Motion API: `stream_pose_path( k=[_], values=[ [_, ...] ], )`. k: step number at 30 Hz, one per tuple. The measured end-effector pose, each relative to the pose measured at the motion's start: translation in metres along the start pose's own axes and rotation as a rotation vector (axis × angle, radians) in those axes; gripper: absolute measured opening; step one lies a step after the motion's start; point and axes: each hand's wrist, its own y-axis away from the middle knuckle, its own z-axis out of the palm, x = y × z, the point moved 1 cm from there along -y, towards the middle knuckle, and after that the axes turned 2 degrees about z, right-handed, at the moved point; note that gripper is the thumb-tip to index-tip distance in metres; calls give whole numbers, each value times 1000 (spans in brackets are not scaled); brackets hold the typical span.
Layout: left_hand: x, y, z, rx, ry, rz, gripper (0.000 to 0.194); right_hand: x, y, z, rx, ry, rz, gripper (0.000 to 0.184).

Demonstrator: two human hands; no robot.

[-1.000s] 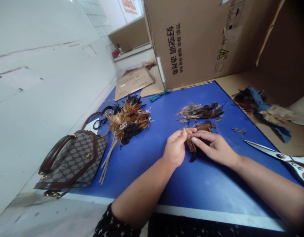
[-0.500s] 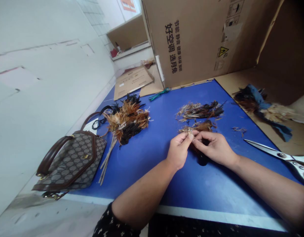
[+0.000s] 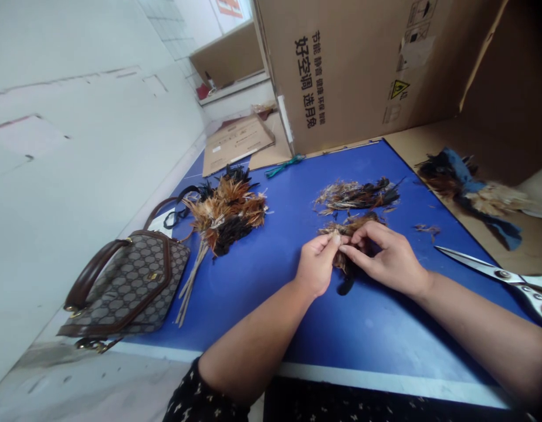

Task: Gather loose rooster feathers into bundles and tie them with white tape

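- one feather tuft [image 3: 341,262] sits pinched between your left hand [image 3: 315,268] and right hand [image 3: 389,258]
- bunch on sticks [image 3: 229,214] looks finished
- loose far pile [image 3: 359,196] and near pile [image 3: 348,225] apparently remain

A brown-trimmed patterned handbag [image 3: 139,284] sits on the left of the blue tabletop [image 3: 253,293], near a white wall [image 3: 86,187]. A large printed carton [image 3: 354,70] stands along the far edge, with flattened cardboard [image 3: 236,143] and a teal cord [image 3: 283,166] near its lower left corner.
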Motion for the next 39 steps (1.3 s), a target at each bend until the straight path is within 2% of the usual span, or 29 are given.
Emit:
stream_pose_path(
  k=[7, 14, 20, 23, 25, 27, 39],
  values=[
    [-2, 1, -5, -79, -169, -26, 39, -2, -4, -2, -8, -156, -31, 21],
    [5, 3, -1, -104, -142, -124, 43, 1, -3, -5, -18, -195, -16, 13],
    [7, 3, -1, -157, -162, -150, 44, 1, -8, -6, 17, -182, -12, 13],
    [8, 3, -1, -182, -149, -168, 42, 3, -8, -6, 39, -180, -20, 22],
    [10, 3, -1, -192, -144, -170, 42, 4, -8, -6, 26, -196, -60, 27],
    [11, 3, -1, -199, -143, -174, 42, 6, -7, -6, 5, -221, -87, 22],
    [14, 1, -4, -201, -184, -185, 44, 8, -7, -3, -50, -249, -98, 23]
  ],
)
